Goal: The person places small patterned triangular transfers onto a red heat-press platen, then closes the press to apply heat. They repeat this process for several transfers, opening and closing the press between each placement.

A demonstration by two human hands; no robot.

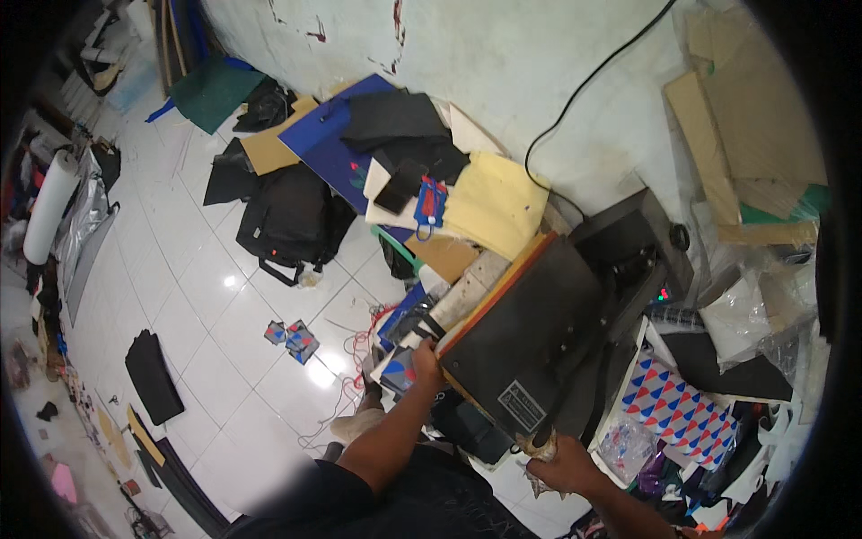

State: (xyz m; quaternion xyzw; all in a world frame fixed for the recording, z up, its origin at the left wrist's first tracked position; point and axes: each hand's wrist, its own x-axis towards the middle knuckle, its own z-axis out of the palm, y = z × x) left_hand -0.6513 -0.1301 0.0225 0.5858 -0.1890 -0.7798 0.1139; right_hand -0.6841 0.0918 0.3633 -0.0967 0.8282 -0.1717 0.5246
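A heat press (530, 346) with a dark, flat upper plate stands in front of me, its plate swung over the lower bed. My right hand (567, 463) is closed round the press handle (539, 442), which looks wrapped in worn, pale material. At the plate's left edge is my left hand (428, 366), its fingers partly hidden against the side of the press. Just beyond that hand, a stack of pale boards (467, 292) shows along the bed's side. Small grey, blue and red printed pieces (395, 370) lie next to my left wrist.
Yellow sheet material (496, 205), a phone (401, 184) and a blue board (328, 135) are piled behind the press. A black backpack (294, 216) sits on the tiled floor. Patterned sheets (680, 409) lie at right. A black cable (575, 99) runs down the wall.
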